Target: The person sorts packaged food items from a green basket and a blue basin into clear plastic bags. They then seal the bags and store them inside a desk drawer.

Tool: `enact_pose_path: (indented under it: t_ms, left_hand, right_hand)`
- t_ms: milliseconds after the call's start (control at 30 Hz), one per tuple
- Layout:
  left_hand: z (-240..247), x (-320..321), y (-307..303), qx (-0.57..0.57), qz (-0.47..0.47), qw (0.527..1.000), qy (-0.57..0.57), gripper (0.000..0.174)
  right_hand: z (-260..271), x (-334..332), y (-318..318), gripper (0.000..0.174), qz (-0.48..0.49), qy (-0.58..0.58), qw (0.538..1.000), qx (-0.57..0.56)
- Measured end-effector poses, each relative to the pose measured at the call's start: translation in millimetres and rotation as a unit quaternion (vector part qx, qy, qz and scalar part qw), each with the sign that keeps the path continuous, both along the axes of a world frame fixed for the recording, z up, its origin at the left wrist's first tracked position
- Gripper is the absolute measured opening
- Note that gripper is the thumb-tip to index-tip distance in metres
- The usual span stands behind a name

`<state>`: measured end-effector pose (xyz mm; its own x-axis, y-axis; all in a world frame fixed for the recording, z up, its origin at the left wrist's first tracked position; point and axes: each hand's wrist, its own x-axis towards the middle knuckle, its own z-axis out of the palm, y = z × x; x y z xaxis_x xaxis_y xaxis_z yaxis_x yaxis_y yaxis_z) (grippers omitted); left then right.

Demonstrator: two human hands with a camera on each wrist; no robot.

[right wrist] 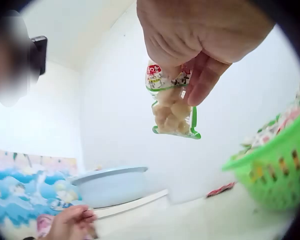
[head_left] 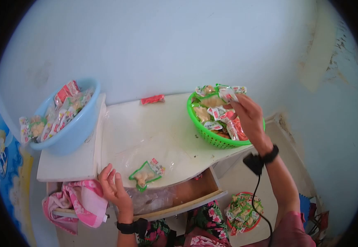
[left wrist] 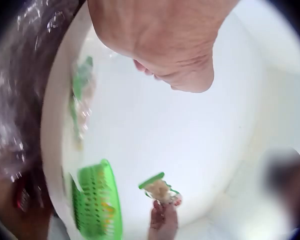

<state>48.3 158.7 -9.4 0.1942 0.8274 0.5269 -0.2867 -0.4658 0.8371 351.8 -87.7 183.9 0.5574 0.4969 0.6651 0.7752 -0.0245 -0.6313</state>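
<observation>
Front-left of the green basket [head_left: 214, 140], a person's left hand [head_left: 116, 189] hangs loosely curled, gripping nothing, well apart from the right hand [head_left: 248, 117]. Nearby, left of the basket, a green-edged packet [head_left: 144, 177] lies on the white table [head_left: 166, 127]. The right hand, raised near the basket, pinches a held packet [right wrist: 170, 112] by its printed end; a light, steady pinch should avoid squashing the pale pieces. Beyond, left of the basket, lies a red packet [head_left: 152, 99].

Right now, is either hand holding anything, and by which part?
The right hand pinches a snack packet by its printed upper end; the left hand holds nothing.
</observation>
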Motion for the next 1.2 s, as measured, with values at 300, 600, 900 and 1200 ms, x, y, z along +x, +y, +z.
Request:
enact_pose_path:
  t_ms: [300, 600, 900, 1200]
  left_hand:
    - [56, 11, -107, -0.232, -0.487, 0.842, -0.013, 0.060]
    - [13, 7, -125, -0.329, -0.377, 0.865, 0.026, 0.041]
    - [21, -4, -112, -0.354, -0.372, 0.858, -0.022, 0.035]
    - [8, -7, -115, -0.339, -0.368, 0.866, 0.018, 0.044]
  right_hand:
    - [-119, -129, -22, 0.046, 0.072, -0.150, 0.986, -0.001]
    - [-187, -176, -13, 0.044, 0.155, -0.137, 0.978, 0.002]
    - [-189, -175, -29, 0.029, 0.095, 0.119, 0.988, 0.032]
    - [-179, -178, -26, 0.024, 0.207, 0.432, 0.878, -0.015]
